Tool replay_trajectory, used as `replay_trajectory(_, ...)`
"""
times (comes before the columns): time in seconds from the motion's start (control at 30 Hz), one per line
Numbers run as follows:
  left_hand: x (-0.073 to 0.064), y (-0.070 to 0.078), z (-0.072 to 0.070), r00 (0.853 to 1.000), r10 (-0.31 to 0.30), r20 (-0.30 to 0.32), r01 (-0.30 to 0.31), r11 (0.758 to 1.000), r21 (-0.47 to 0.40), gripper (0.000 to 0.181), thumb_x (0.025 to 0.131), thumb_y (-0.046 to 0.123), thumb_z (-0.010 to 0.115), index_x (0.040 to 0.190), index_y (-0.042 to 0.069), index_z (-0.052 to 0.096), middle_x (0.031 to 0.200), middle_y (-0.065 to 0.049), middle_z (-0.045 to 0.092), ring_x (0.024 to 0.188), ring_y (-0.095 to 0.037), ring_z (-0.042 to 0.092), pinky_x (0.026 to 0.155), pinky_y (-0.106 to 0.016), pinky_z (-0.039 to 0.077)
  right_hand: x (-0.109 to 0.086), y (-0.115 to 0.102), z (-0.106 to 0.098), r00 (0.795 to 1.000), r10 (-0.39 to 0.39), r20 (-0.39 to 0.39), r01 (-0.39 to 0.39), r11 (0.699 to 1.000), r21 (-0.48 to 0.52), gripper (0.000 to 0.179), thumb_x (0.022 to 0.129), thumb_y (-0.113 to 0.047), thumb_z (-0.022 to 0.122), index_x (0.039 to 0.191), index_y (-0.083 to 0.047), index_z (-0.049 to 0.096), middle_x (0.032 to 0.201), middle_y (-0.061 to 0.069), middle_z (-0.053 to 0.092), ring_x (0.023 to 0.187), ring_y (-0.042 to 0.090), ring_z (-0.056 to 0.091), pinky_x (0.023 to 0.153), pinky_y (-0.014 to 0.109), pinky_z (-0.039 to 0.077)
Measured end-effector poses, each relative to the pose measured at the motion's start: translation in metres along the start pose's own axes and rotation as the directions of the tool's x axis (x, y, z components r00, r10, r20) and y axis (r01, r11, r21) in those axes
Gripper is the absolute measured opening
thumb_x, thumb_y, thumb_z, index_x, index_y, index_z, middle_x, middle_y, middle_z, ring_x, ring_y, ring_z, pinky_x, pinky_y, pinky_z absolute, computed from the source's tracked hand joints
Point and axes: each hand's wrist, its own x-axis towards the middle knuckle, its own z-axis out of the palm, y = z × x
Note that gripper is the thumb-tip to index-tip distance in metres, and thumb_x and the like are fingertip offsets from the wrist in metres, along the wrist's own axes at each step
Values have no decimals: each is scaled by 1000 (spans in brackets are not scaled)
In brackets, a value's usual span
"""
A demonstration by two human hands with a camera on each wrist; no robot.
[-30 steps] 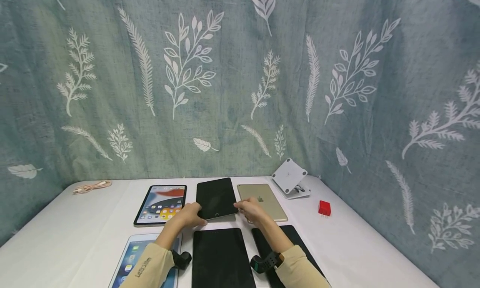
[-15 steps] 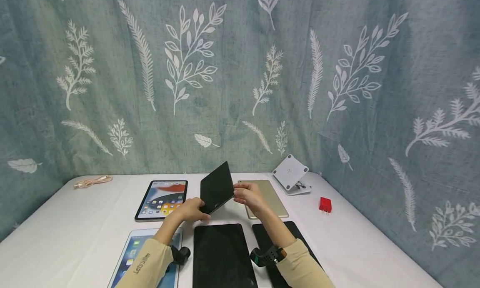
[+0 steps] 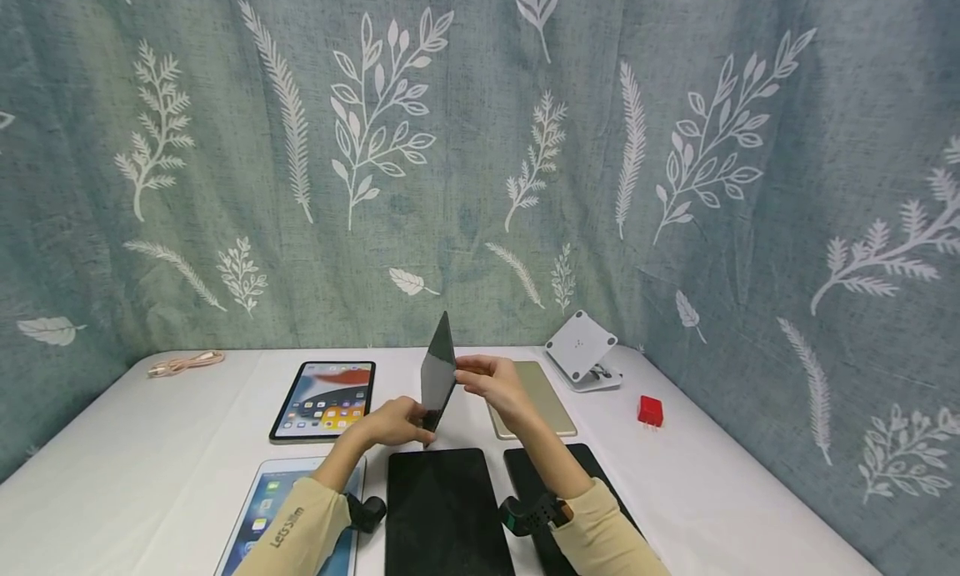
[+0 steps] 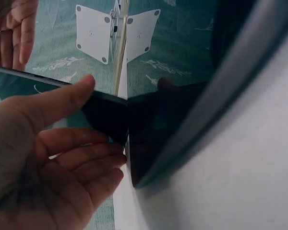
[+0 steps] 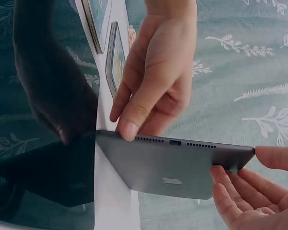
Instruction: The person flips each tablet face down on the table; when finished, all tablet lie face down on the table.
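Observation:
A dark tablet stands steeply on edge between the two hands at the middle of the table. Its grey back with an apple logo and the port edge show in the right wrist view. My left hand pinches its near lower corner between thumb and fingers. At the opposite long edge, my right hand holds it, thumb at the corner and fingers against the back. Just in front lies a larger black tablet, flat on the table, its glossy screen mirroring the hands.
A lit tablet lies back left, a white tablet front left. Right of the hands are a gold tablet and another black tablet, partly under the right arm. Further out are a folding stand, red charger and coiled cable.
The dark tablet has gone from nearly flat to steeply on edge, its right side lifted and turned leftward by my right hand. My left hand stays at its near left corner.

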Motion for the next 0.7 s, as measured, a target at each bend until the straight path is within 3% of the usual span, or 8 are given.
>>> replay_trajectory(0.13,2,0,-2,998,70,12,-69,997,-37,19,87,16,67,81,-2,66,62,4,43,57,-11,36,55,-24,29,-2,-3,3,999,-33,33,34,999,-18,36,92,-8,59,122,11,59,122,28,62,110,29,64,97,42,49)
replay_trajectory(0.2,2,1,-4,997,83,-9,-83,996,-41,21,87,16,67,88,-5,66,66,0,52,61,-14,45,58,-26,36,-3,-2,4,998,-38,54,39,999,-22,35,93,-10,59,121,11,60,121,27,63,114,31,62,101,44,46)
replay_trajectory(0.3,1,3,-10,997,62,-54,-65,996,-64,35,87,18,68,109,-9,64,97,-14,69,90,-27,65,78,-36,52,-2,2,8,995,-24,94,26,999,-26,34,93,-11,59,120,9,62,120,24,65,117,31,60,104,45,44)
replay_trajectory(0.4,-1,7,-18,994,54,-94,-61,995,-75,53,86,19,71,128,-8,55,130,-26,58,122,-39,56,99,-48,47,-2,8,11,989,-9,146,13,1000,-26,34,94,-11,59,120,11,61,121,24,64,121,33,57,105,46,43)
replay_trajectory(0.57,-6,10,-31,989,69,-132,-77,995,-61,64,82,18,75,133,-10,49,138,-29,49,126,-42,51,102,-50,43,-5,15,18,973,30,230,-14,997,-72,37,95,-15,59,123,8,60,127,22,62,124,34,54,105,48,41)
replay_trajectory(0.7,-9,7,-37,984,41,-171,-52,997,-64,63,76,16,80,128,-8,54,133,-25,56,126,-40,52,104,-50,42,-6,21,22,950,83,301,-49,992,-118,38,95,-18,59,126,4,60,128,20,62,124,33,55,106,48,41)
